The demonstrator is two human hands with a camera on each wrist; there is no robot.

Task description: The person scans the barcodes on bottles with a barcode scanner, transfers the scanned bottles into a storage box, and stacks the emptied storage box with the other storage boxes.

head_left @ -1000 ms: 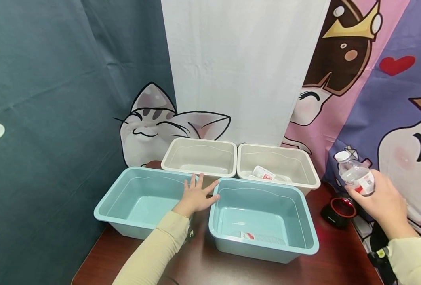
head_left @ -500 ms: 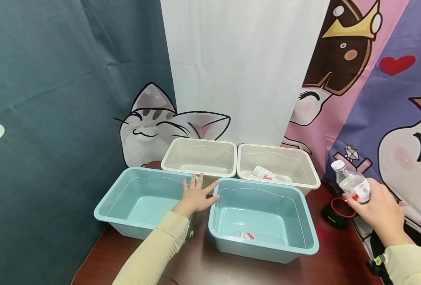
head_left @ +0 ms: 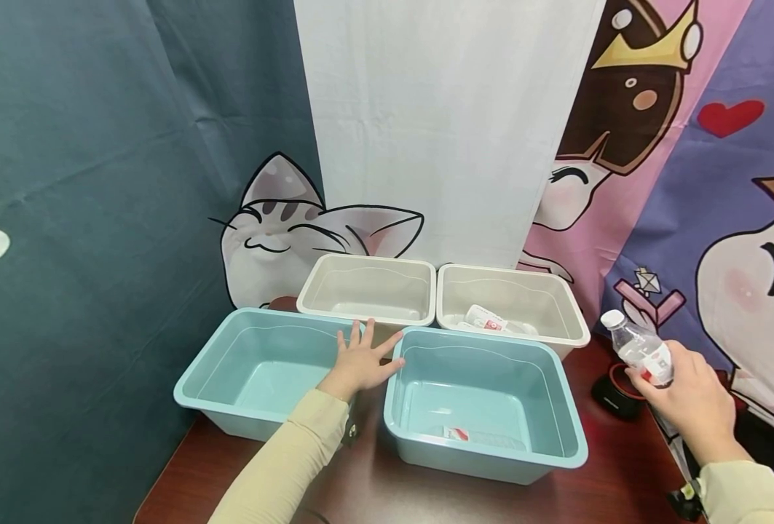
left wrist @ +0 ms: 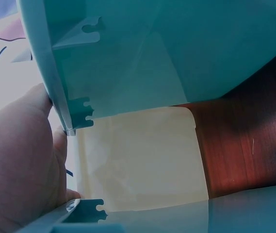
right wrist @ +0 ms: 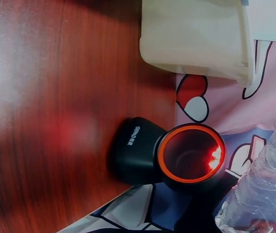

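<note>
My right hand (head_left: 694,397) grips a clear plastic bottle (head_left: 638,349) with a white cap and a red-and-white label. The bottle tilts with its cap up and to the left, above a black scanner (head_left: 616,393) at the table's right side. In the right wrist view the scanner's round window (right wrist: 191,153) glows red, and part of the bottle (right wrist: 261,184) shows at the edge. My left hand (head_left: 359,364) lies with fingers spread between the left blue bin (head_left: 275,378) and the right blue bin (head_left: 485,393), touching the right bin's rim in the left wrist view.
Behind the blue bins stand a left cream bin (head_left: 367,287) and a right cream bin (head_left: 511,291). White-labelled bottles (head_left: 485,318) lie in the right cream bin. Another clear item with a red-and-white label (head_left: 481,438) lies in the right blue bin. A printed curtain hangs behind.
My right hand has moved left and down with the bottle, closer to the scanner. The left hand and the bins have stayed put.
</note>
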